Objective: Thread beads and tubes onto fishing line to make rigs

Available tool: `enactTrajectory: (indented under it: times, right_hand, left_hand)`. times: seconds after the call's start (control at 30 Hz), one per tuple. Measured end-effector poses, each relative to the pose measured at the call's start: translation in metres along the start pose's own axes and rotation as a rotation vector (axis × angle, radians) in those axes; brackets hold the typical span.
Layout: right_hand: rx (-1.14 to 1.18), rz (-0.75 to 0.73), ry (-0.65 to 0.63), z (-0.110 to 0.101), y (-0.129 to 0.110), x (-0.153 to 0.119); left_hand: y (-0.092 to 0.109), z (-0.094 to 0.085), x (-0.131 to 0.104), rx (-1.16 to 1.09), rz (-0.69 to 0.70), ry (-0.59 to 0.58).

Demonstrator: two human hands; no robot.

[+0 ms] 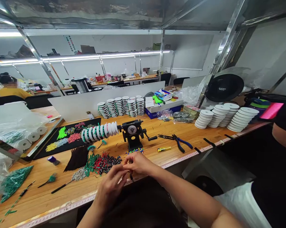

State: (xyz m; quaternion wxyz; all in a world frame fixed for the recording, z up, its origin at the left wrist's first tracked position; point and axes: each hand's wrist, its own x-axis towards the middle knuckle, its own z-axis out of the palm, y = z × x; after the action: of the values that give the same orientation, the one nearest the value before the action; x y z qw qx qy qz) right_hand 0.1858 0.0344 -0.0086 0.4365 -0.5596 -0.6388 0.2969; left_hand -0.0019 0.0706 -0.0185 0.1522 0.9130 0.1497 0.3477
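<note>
On the table [149, 151] the winder [132, 134] stands farther off; our left hand [111, 182] curls in from the left, its hold we cannot tell; our right hand [139, 163], nearer, seems to pinch the dark piece [130, 175] between both. Its long axis runs far to near.

This is a workshop — bench [200, 136], pliers [178, 143], winder [132, 129], stacked spools [220, 114].

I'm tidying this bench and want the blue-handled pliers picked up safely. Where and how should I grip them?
Probably around both blue handles, coming from the bench's front edge with the right hand: the pliers lie with handles spread toward that edge and jaws pointing away.
</note>
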Motion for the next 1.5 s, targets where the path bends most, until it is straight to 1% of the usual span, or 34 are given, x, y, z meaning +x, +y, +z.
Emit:
enactTrajectory:
  times: [0.03, 0.13, 0.17, 0.2, 0.23, 0.3, 0.37, 0.4, 0.43, 0.47, 0.57, 0.63, 0.67, 0.7, 0.77, 0.83, 0.87, 0.9, 0.97, 1.03, 1.1, 1.13, 1.23, 1.3, 1.33, 1.37, 1.47, 1.5]
  right_hand:
    - [-0.009, 0.007, 0.073, 0.002, -0.004, -0.006]
    - [-0.012, -0.022, 0.357, 0.009, -0.016, -0.033]
    - [0.003, -0.039, 0.417, 0.011, -0.019, -0.043]
    - [0.026, -0.044, 0.445, 0.015, -0.021, -0.053]
    - [0.063, -0.032, 0.439, 0.018, -0.021, -0.061]
    - [0.187, 0.050, 0.361, 0.025, -0.020, -0.071]
    - [0.329, 0.136, 0.301, 0.031, -0.017, -0.076]
    - [0.362, 0.144, 0.293, 0.033, -0.016, -0.077]
    - [0.342, 0.117, 0.303, 0.034, -0.015, -0.078]
    - [0.268, 0.058, 0.330, 0.034, -0.015, -0.079]
    - [-0.113, -0.209, 0.396, 0.030, -0.017, -0.081]
    - [-0.290, -0.343, 0.368, 0.024, -0.018, -0.078]
    - [-0.309, -0.360, 0.329, 0.020, -0.018, -0.074]
    - [-0.285, -0.341, 0.278, 0.017, -0.018, -0.070]
    - [-0.172, -0.239, 0.178, 0.010, -0.016, -0.056]
    - [-0.074, -0.132, 0.118, 0.005, -0.011, -0.040]
    - [-0.048, -0.102, 0.099, 0.003, -0.008, -0.032]
    - [-0.030, -0.084, 0.080, 0.002, -0.005, -0.024]
    - [0.009, -0.050, 0.025, -0.001, 0.001, -0.010]
    - [0.038, -0.026, -0.013, -0.002, 0.004, -0.003]
    - [0.053, -0.005, 0.029, -0.001, 0.001, -0.005]
    - [0.055, 0.007, 0.082, 0.000, -0.003, -0.010]
    - [0.051, 0.006, 0.327, 0.007, -0.016, -0.036]
    - [0.046, -0.028, 0.431, 0.013, -0.022, -0.055]
    - [0.056, -0.035, 0.445, 0.016, -0.023, -0.063]
    - [0.086, -0.025, 0.429, 0.020, -0.023, -0.070]
    - [0.273, 0.078, 0.323, 0.029, -0.020, -0.080]
    - [0.305, 0.084, 0.307, 0.031, -0.019, -0.081]
  left_hand:
    - [0.003, 0.001, 0.002, -0.027, -0.062, 0.025]
    - [0.014, 0.001, 0.005, -0.111, -0.215, 0.080]
    - [0.017, 0.001, 0.005, -0.145, -0.253, 0.092]
    - [0.019, 0.000, 0.005, -0.178, -0.285, 0.100]
    - [0.021, 0.000, 0.004, -0.209, -0.310, 0.106]
    - [0.024, 0.000, 0.002, -0.260, -0.347, 0.113]
    - [0.025, 0.000, 0.001, -0.295, -0.366, 0.123]
    - [0.025, 0.000, 0.001, -0.306, -0.370, 0.130]
    - [0.025, 0.001, 0.002, -0.313, -0.371, 0.137]
    - [0.025, 0.001, 0.002, -0.314, -0.371, 0.144]
    - [0.027, 0.002, 0.004, -0.298, -0.368, 0.165]
    - [0.028, 0.002, 0.005, -0.262, -0.342, 0.166]
    - [0.029, 0.001, 0.005, -0.225, -0.309, 0.160]
    - [0.028, 0.000, 0.005, -0.175, -0.261, 0.150]
    - [0.025, -0.003, 0.004, -0.049, -0.116, 0.105]
    - [0.018, -0.006, 0.001, 0.035, 0.018, 0.038]
    - [0.014, -0.007, 0.000, 0.048, 0.066, 0.005]
    - [0.010, -0.008, 0.000, 0.046, 0.098, -0.024]
    - [0.003, -0.008, 0.000, 0.012, 0.112, -0.052]
    - [0.001, -0.005, 0.003, -0.025, 0.077, -0.040]
    - [0.003, -0.003, 0.007, -0.060, -0.008, 0.006]
    - [0.005, -0.001, 0.008, -0.080, -0.063, 0.034]
    - [0.014, 0.001, 0.010, -0.166, -0.224, 0.097]
    - [0.019, 0.002, 0.009, -0.242, -0.310, 0.121]
    - [0.021, 0.002, 0.008, -0.278, -0.344, 0.129]
    - [0.023, 0.002, 0.007, -0.311, -0.373, 0.136]
    - [0.026, 0.003, 0.006, -0.379, -0.425, 0.143]
    - [0.027, 0.004, 0.006, -0.392, -0.432, 0.145]
